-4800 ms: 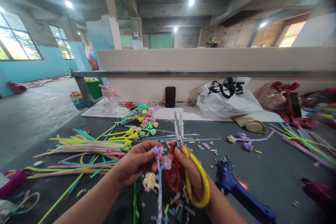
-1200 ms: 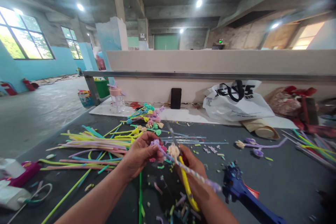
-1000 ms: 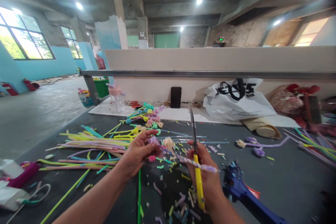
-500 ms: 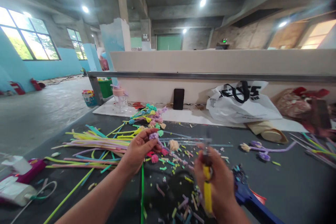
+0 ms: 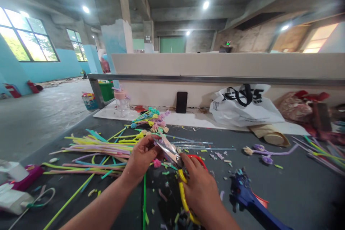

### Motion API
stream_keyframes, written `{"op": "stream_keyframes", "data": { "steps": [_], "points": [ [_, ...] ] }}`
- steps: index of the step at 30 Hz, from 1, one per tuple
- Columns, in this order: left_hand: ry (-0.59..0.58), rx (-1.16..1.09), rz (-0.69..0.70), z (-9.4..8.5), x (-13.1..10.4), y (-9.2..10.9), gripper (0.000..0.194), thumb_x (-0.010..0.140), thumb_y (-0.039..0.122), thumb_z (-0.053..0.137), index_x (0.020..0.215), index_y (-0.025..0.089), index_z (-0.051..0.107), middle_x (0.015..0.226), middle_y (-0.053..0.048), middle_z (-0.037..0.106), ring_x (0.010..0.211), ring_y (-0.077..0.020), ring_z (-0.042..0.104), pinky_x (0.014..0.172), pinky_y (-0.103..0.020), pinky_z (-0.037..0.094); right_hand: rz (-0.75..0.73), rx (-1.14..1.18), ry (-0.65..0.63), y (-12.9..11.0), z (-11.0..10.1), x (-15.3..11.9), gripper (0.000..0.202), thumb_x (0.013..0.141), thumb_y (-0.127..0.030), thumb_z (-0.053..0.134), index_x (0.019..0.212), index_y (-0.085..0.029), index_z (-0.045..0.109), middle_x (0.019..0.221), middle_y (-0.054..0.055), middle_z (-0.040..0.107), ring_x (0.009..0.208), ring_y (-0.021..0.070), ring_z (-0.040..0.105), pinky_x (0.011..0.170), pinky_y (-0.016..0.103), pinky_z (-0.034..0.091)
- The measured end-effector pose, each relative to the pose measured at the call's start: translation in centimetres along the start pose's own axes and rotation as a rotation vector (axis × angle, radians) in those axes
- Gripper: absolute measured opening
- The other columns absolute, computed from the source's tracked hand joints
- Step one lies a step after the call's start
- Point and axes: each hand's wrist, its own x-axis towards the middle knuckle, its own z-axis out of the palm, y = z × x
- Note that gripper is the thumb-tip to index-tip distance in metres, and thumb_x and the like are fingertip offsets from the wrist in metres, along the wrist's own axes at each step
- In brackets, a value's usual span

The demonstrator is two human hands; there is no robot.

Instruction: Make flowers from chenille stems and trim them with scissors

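My left hand (image 5: pixel 141 156) is closed in a pinch around a purple pipe-cleaner flower, now mostly hidden behind the fingers and blades. My right hand (image 5: pixel 199 183) grips scissors (image 5: pixel 172 154) with yellow and red handles. Their blades point up and left, with the tips right at my left fingertips. Just below the blades lies a small bright-pink fuzzy ball (image 5: pixel 157 162). Left of my left hand spreads a bunch of coloured pipe cleaners (image 5: pixel 99 147). Beyond it sit several small fuzzy flowers (image 5: pixel 152 118) in a cluster.
A blue glue gun (image 5: pixel 250 199) lies at the right, near a purple stem with fuzzy blooms (image 5: pixel 277 153). Clear glue sticks (image 5: pixel 205 145) and cut scraps litter the dark table. Behind stand a black phone (image 5: pixel 181 102), a cup (image 5: pixel 122 102) and a white bag (image 5: pixel 245 106). White chargers (image 5: pixel 13 194) lie left.
My right hand has moved left, bringing the scissors from upright at the right to my left fingertips. The purple flower, plainly visible before, is now mostly covered. The view has shifted slightly.
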Motion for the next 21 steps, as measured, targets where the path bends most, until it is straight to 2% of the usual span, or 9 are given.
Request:
{"op": "stream_keyframes", "data": {
  "steps": [5,15,21],
  "points": [
    [0.003,0.021,-0.005,0.12,-0.09,-0.14,0.02,0.068,0.023,0.065,0.084,0.017,0.056,0.065,0.004,0.06,0.05,-0.0087,0.056,0.047,-0.02,0.047,0.023,0.013,-0.005,-0.32,-0.07,-0.01,0.052,0.07,-0.015,0.051,0.12,-0.028,0.045,0.113,0.007,0.056,0.09,0.0233,0.058,0.069,0.03,0.044],
    [-0.033,0.043,-0.046,0.16,-0.2,-0.56,0.018,0.071,0.024,0.063,0.084,0.015,0.055,0.062,0.003,0.06,0.049,-0.0085,0.054,0.048,-0.022,0.046,0.076,0.124,-0.031,-0.2,0.7,-0.05,0.055,0.067,-0.013,0.048,0.12,-0.027,0.044,0.114,0.006,0.056,0.096,0.0244,0.056,0.075,0.034,0.042],
    [-0.021,0.051,-0.057,0.19,-0.17,-0.55,0.018,0.07,0.024,0.064,0.083,0.014,0.055,0.061,0.004,0.059,0.047,-0.0087,0.054,0.048,-0.023,0.048,0.086,0.218,-0.048,-0.23,0.87,0.11,0.058,0.065,-0.009,0.046,0.12,-0.027,0.044,0.113,0.004,0.055,0.093,0.0207,0.056,0.076,0.03,0.042]
  ]
}}
